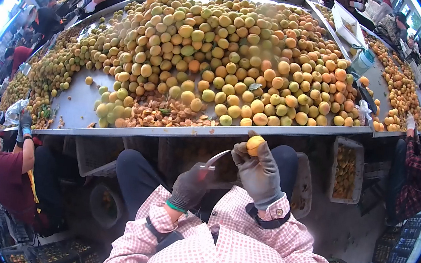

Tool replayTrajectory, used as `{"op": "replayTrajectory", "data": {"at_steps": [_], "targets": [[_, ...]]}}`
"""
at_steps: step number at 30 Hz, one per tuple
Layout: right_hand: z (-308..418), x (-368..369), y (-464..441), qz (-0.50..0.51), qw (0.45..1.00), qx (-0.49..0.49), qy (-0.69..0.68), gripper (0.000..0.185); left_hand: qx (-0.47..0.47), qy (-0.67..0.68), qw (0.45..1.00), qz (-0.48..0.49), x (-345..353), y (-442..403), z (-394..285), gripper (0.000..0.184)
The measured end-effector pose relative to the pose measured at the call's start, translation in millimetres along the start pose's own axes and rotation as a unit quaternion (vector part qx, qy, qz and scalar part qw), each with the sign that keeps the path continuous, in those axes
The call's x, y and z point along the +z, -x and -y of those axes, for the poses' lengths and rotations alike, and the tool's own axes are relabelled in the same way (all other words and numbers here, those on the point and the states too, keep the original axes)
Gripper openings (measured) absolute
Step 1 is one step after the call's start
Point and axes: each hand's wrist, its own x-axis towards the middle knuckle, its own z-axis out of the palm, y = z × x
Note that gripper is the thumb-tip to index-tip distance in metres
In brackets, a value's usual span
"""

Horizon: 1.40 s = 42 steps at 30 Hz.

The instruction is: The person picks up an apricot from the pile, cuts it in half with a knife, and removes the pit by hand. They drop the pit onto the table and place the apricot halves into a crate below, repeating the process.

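Both of my hands wear grey gloves and are raised over my lap, just below the near edge of the metal table (168,132). On the left of the pair, my left hand (189,185) is closed on the handle of a curved knife (216,158), whose blade points up and right. My right hand (260,173) grips a yellow-orange apricot (254,145) between thumb and fingers. The blade and the apricot are apart. Beyond them lies a large heap of apricots (194,50), with a pile of brownish apricot pieces (163,113) near the table edge.
A person in a maroon shirt (7,180) sits at left, and one in a plaid shirt (418,173) at right. Crates stand below the table, one holding fruit (345,172). A round bucket (105,205) is at lower left. A white tray (345,24) lies at upper right.
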Motion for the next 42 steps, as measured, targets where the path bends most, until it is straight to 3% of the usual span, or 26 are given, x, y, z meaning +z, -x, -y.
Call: {"op": "replayTrajectory", "data": {"at_steps": [1,4,6,8,10,11,16,18,22,25,29,30,31,32,34,35,37,38,40,41,42], "targets": [[7,-6,1,0.019,0.999,0.012,0.03,0.041,0.048,0.116,0.991,-0.045,4,6,12,0.018],[18,-3,7,0.017,0.995,0.068,0.069,0.036,0.011,0.193,0.979,-0.069,-17,-4,-19,0.015],[18,0,6,-0.005,0.981,0.193,-0.026,0.04,0.012,0.216,0.974,-0.07,-25,-17,-33,0.021],[7,6,9,0.001,0.98,0.193,0.044,0.031,-0.119,0.37,0.922,0.007,-40,-25,-62,0.025],[-9,12,15,-0.037,0.968,0.124,0.215,0.025,-0.109,0.359,0.927,0.023,-41,-32,-66,0.033],[-14,16,16,0.012,0.972,0.1,0.214,0.024,-0.104,0.346,0.932,0.038,-40,-33,-66,0.037],[-19,38,37,-0.01,0.976,0.111,0.185,0.022,-0.056,0.254,0.962,0.08,-36,-35,-58,0.047],[-23,30,37,0.042,0.977,0.108,0.178,0.02,-0.024,0.268,0.959,0.092,-38,-35,-61,0.052],[-31,51,41,-0.053,0.978,0.042,0.198,0.018,-0.05,0.323,0.941,0.081,-38,-36,-69,0.055],[-32,53,43,-0.048,0.97,-0.015,0.24,0.018,-0.018,0.323,0.944,0.068,-36,-34,-72,0.058],[-17,48,36,-0.021,0.973,0.031,0.227,0.019,0.012,0.198,0.977,0.084,-44,-30,-77,0.069],[-11,54,34,-0.033,0.971,0.093,0.219,0.016,0.043,0.135,0.983,0.112,-46,-30,-75,0.073],[-6,59,33,-0.043,0.964,0.155,0.21,0.013,0.074,0.172,0.979,0.081,-46,-31,-77,0.07],[-6,62,34,-0.044,0.964,0.155,0.21,0.013,0.073,0.172,0.979,0.081,-45,-32,-77,0.07],[-7,68,35,-0.043,0.987,0.127,0.087,0.008,0.081,0.259,0.959,0.075,-43,-35,-79,0.058],[-12,64,36,-0.042,0.987,0.125,0.088,0.008,0.083,0.259,0.959,0.074,-41,-35,-77,0.058],[-27,48,35,-0.001,0.993,0.005,0.116,0.007,-0.005,0.311,0.948,0.062,-36,-31,-72,0.045],[-32,46,33,-0.001,0.993,0.005,0.116,0.007,-0.005,0.311,0.949,0.062,-36,-31,-74,0.045],[-41,41,29,0.05,0.94,-0.188,0.279,0.009,-0.143,0.363,0.917,0.078,-37,-31,-79,0.038],[-44,37,25,0.079,0.9,-0.25,0.347,0.014,-0.144,0.363,0.918,0.076,-32,-32,-78,0.038],[-41,34,27,0.08,0.901,-0.25,0.346,0.014,-0.141,0.443,0.884,0.047,-26,-33,-77,0.038]]}}
